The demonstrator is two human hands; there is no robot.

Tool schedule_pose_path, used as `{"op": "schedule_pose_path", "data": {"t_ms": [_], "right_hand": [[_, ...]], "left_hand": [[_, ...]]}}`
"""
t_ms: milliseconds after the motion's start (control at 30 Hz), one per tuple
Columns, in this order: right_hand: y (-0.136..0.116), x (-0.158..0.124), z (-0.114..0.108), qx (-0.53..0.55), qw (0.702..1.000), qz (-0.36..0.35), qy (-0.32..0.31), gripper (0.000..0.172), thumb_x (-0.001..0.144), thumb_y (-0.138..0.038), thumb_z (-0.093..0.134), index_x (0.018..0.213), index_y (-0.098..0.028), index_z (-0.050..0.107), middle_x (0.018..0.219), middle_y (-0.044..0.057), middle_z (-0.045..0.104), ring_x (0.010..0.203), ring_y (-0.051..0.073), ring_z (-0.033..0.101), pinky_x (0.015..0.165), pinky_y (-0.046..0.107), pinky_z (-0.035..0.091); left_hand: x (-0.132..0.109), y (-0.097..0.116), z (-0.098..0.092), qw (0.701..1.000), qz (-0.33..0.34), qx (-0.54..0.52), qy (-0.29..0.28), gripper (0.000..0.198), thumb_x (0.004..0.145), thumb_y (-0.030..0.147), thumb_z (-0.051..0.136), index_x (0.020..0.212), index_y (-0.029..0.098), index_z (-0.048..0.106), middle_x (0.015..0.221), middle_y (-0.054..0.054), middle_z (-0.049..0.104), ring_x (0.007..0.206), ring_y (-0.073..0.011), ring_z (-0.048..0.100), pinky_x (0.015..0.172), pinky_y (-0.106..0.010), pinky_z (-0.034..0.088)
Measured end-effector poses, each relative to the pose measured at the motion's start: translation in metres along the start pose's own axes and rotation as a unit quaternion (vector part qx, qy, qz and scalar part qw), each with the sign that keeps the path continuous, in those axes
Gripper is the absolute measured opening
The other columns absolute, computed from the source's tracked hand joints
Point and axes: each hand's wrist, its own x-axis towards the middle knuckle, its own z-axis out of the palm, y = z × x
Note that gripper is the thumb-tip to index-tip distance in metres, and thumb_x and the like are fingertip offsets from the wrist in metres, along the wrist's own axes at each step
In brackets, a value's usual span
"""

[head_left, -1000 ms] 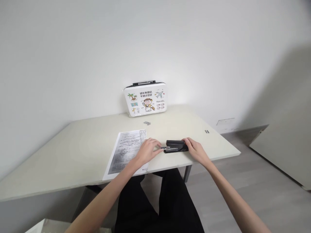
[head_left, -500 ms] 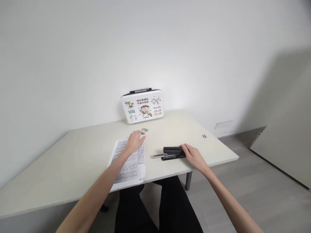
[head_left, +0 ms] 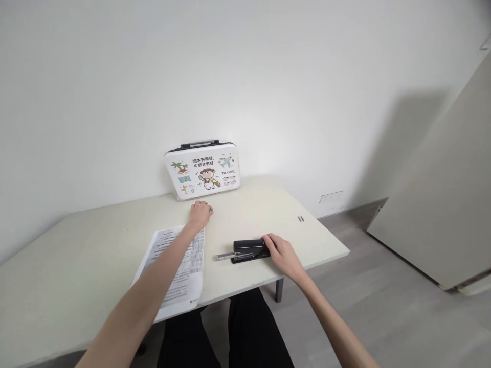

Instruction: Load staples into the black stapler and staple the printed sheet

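Observation:
A black stapler point(head_left: 249, 250) lies on the table with its metal tray sticking out to the left. My right hand point(head_left: 283, 255) is closed around its right end. Beyond the printed sheets point(head_left: 184, 273), my left hand point(head_left: 200, 214) rests over the small grey staples point(head_left: 210, 208), fingers curled down on them and mostly covering them. My left forearm passes over the paper. The white case point(head_left: 205, 171) with cartoon prints stands just behind my left hand.
The white table point(head_left: 95, 250) has its right corner near the floor area. Two short dark strips point(head_left: 301, 219) lie toward its right edge. A wall stands behind, and a pale panel point(head_left: 433, 220) is at the right.
My left hand has reached forward past the paper onto the small grey staples. My right hand stays on the stapler. The whole view has shifted, moving the table contents leftward.

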Motion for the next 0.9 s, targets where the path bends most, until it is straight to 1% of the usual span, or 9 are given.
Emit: {"op": "schedule_pose_path", "data": {"t_ms": [100, 233, 367, 433, 500, 600, 767, 900], "right_hand": [[-0.001, 0.0, -0.001, 0.005, 1.0, 0.005, -0.001, 0.045, 0.108, -0.052, 0.032, 0.095, -0.025, 0.065, 0.093, 0.006, 0.074, 0.089, 0.025, 0.067, 0.083, 0.033, 0.047], [-0.002, -0.001, -0.001, 0.006, 1.0, 0.004, 0.0, 0.044, 0.108, -0.053, 0.032, 0.094, -0.026, 0.065, 0.092, 0.006, 0.074, 0.088, 0.025, 0.067, 0.082, 0.033, 0.047], [-0.001, -0.001, -0.001, -0.002, 1.0, 0.005, 0.004, 0.044, 0.108, -0.052, 0.034, 0.092, -0.026, 0.065, 0.09, 0.005, 0.075, 0.086, 0.024, 0.068, 0.08, 0.033, 0.048], [-0.001, 0.0, -0.001, -0.003, 1.0, 0.006, 0.006, 0.044, 0.108, -0.052, 0.034, 0.093, -0.026, 0.066, 0.091, 0.005, 0.075, 0.086, 0.024, 0.068, 0.082, 0.033, 0.048], [-0.001, 0.0, -0.001, -0.004, 1.0, 0.007, 0.007, 0.045, 0.108, -0.053, 0.033, 0.094, -0.026, 0.066, 0.091, 0.005, 0.075, 0.087, 0.024, 0.068, 0.082, 0.033, 0.048], [-0.002, 0.001, -0.001, -0.009, 1.0, 0.009, 0.008, 0.046, 0.108, -0.053, 0.033, 0.093, -0.026, 0.066, 0.091, 0.005, 0.075, 0.087, 0.024, 0.068, 0.08, 0.032, 0.048], [-0.004, 0.0, 0.0, -0.01, 1.0, 0.018, 0.007, 0.045, 0.107, -0.053, 0.034, 0.095, -0.025, 0.068, 0.093, 0.006, 0.076, 0.088, 0.024, 0.068, 0.082, 0.032, 0.048], [-0.003, 0.0, 0.001, -0.009, 1.0, 0.022, 0.002, 0.045, 0.107, -0.052, 0.033, 0.096, -0.026, 0.068, 0.095, 0.005, 0.076, 0.09, 0.024, 0.069, 0.086, 0.033, 0.047]], "left_hand": [[0.001, 0.005, 0.001, 1.0, 0.016, 0.008, -0.006, 0.022, 0.097, 0.033, 0.06, 0.099, 0.022, 0.079, 0.118, -0.017, 0.07, 0.125, -0.0378, 0.051, 0.104, -0.05, 0.039], [-0.004, 0.014, 0.001, 0.999, 0.047, 0.011, -0.014, 0.018, 0.096, 0.025, 0.061, 0.099, 0.02, 0.078, 0.125, -0.017, 0.068, 0.129, -0.0373, 0.05, 0.108, -0.049, 0.037], [-0.011, 0.023, 0.006, 0.998, 0.066, 0.007, -0.015, 0.02, 0.096, 0.025, 0.061, 0.108, 0.02, 0.077, 0.137, -0.016, 0.063, 0.135, -0.0365, 0.047, 0.111, -0.048, 0.037], [-0.012, 0.028, 0.009, 0.998, 0.067, 0.001, -0.011, 0.023, 0.097, 0.026, 0.061, 0.112, 0.02, 0.076, 0.139, -0.016, 0.063, 0.136, -0.0374, 0.047, 0.111, -0.05, 0.038], [-0.012, 0.031, 0.012, 0.998, 0.062, -0.007, -0.008, 0.023, 0.098, 0.027, 0.059, 0.112, 0.02, 0.076, 0.136, -0.017, 0.064, 0.133, -0.0382, 0.049, 0.109, -0.051, 0.04], [-0.011, 0.035, 0.012, 0.998, 0.06, -0.023, -0.002, 0.023, 0.1, 0.027, 0.057, 0.108, 0.021, 0.077, 0.128, -0.015, 0.068, 0.127, -0.0366, 0.054, 0.105, -0.05, 0.043], [-0.018, 0.036, 0.009, 0.996, 0.08, -0.049, 0.006, 0.02, 0.1, 0.024, 0.058, 0.1, 0.023, 0.078, 0.123, -0.012, 0.07, 0.127, -0.0341, 0.056, 0.108, -0.048, 0.042], [-0.026, 0.033, 0.008, 0.994, 0.083, -0.068, 0.004, 0.018, 0.099, 0.023, 0.058, 0.097, 0.023, 0.077, 0.113, -0.011, 0.071, 0.119, -0.0322, 0.059, 0.108, -0.046, 0.042]]}}
